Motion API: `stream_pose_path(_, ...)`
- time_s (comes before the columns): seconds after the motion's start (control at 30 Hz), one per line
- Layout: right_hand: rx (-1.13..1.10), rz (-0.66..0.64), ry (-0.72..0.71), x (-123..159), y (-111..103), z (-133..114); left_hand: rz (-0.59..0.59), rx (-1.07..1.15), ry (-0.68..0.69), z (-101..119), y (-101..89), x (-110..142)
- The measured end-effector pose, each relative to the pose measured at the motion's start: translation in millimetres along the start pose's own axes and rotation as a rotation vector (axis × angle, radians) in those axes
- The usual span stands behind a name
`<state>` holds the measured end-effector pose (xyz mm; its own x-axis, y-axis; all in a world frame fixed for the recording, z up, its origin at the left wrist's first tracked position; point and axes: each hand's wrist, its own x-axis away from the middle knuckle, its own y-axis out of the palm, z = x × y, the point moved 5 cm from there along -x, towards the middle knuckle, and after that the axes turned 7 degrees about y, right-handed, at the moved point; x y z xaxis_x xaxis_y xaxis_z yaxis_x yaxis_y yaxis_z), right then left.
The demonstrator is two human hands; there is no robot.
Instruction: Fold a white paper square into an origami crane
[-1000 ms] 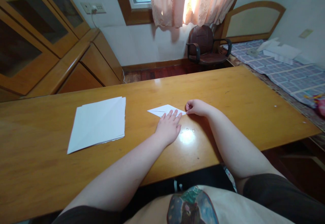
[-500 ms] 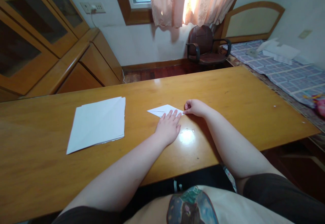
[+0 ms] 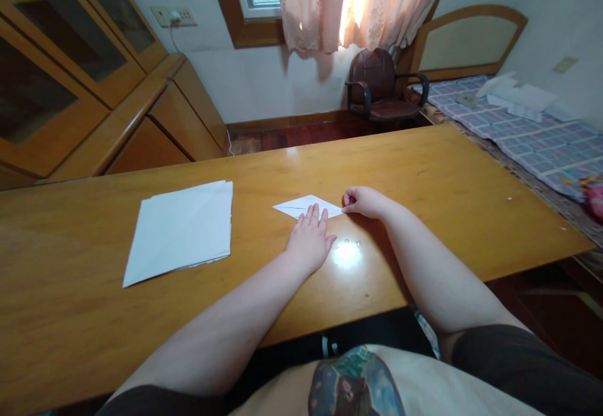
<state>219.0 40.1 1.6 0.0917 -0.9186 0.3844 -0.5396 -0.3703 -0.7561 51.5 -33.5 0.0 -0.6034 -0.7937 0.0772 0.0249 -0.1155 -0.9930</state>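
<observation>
A small folded white paper (image 3: 301, 205) lies on the wooden table (image 3: 447, 215), shaped like a flat triangle. My left hand (image 3: 311, 240) rests flat on its near edge, fingers stretched out and together, pressing it down. My right hand (image 3: 365, 202) is at the paper's right tip, fingers curled in a pinch on that corner. A stack of white paper sheets (image 3: 181, 230) lies to the left, apart from both hands.
Wooden cabinets (image 3: 94, 89) line the left wall. A dark armchair (image 3: 381, 86) stands beyond the table under a curtained window (image 3: 348, 1). A bed with a checked cover (image 3: 532, 136) and white papers (image 3: 518, 97) on it runs along the right side.
My left hand has shifted slightly left along the folded paper's near edge. My right hand stays pinched at the right tip. The paper stack has not moved.
</observation>
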Motion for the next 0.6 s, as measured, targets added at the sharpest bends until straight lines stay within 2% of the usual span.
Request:
stream_pose_path(0.3,0.031,0.007,-0.002,-0.1,-0.2,0.5,-0.015,-0.013,-0.122,-5.0,-4.4,4.6)
stream_pose_path(0.6,0.023,0.065,-0.059,15.5,0.3,-15.7,-0.019,0.05,-0.104,-13.1,-3.9,3.6)
